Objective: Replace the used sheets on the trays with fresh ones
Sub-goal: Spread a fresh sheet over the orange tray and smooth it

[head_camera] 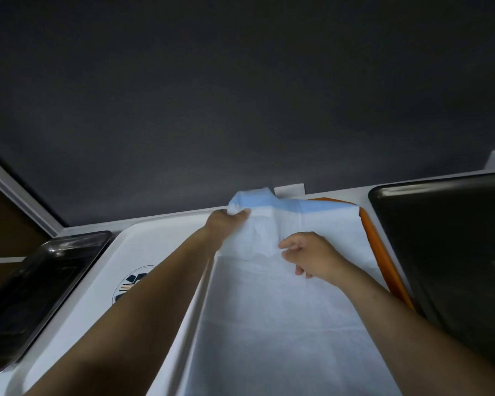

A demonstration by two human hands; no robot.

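Head view: a white, blue-backed sheet [269, 310] covers the orange tray [373, 238]. Left hand [226, 224] fingers clutch its bunched far corner. Right hand [312, 255] fingers curl on it, grip unclear. The left forearm half hides the white tray [120, 252] logo.

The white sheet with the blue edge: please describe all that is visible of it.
The white sheet looks thin and soft, faintly creased, with a pale blue band along its far edge. It lies spread over an orange tray. The left hand grips its lifted, bunched far corner; the right hand rests on it, fingers curled.
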